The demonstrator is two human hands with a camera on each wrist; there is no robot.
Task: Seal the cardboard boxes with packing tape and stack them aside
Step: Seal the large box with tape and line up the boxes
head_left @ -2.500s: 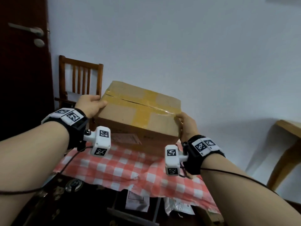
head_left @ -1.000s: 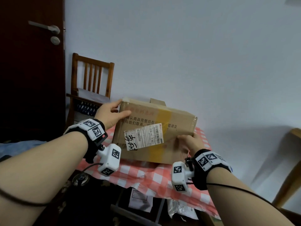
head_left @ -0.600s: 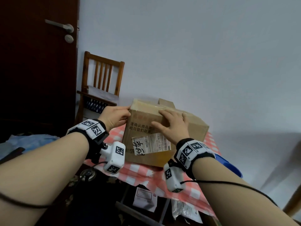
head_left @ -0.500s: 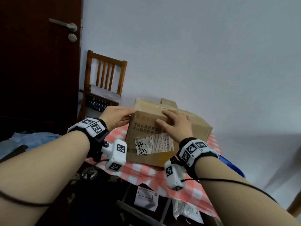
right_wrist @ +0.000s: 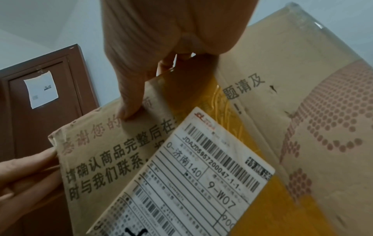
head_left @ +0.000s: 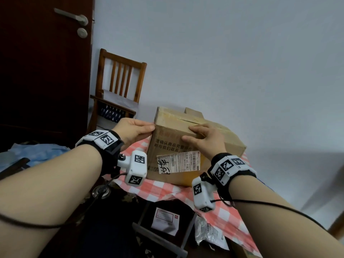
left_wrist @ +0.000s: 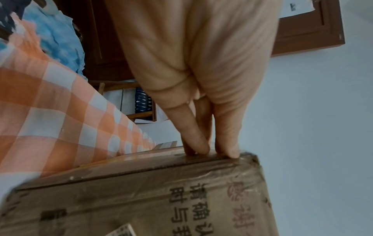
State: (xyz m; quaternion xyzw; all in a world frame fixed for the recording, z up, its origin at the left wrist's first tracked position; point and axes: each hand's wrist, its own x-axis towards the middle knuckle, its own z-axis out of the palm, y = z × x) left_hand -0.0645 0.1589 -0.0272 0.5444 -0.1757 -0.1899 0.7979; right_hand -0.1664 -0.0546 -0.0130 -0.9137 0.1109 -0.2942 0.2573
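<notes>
A brown cardboard box (head_left: 167, 151) stands on the checked table, its front face with the white shipping label (head_left: 178, 162) towards me. A small flap (head_left: 193, 112) sticks up at its back. My left hand (head_left: 147, 128) touches the box's top left corner with straight fingers (left_wrist: 201, 146). My right hand (head_left: 202, 138) lies over the top front edge, fingers on the top and thumb (right_wrist: 131, 103) pressed on the front face. Old yellow tape (right_wrist: 222, 111) runs down that face. No tape roll is in view.
The table's red-and-white checked cloth (head_left: 162, 189) hangs over the near edge. A wooden chair (head_left: 121, 86) and a dark door (head_left: 46, 71) stand behind on the left. Blue cloth (head_left: 37, 151) lies at the left. Parcels (head_left: 165, 220) and a plastic bag (head_left: 210, 233) sit under the table.
The box has been turned from its taped face up to its label face towards me and now rests on the table. My right hand moved from the lower right corner to the top front edge.
</notes>
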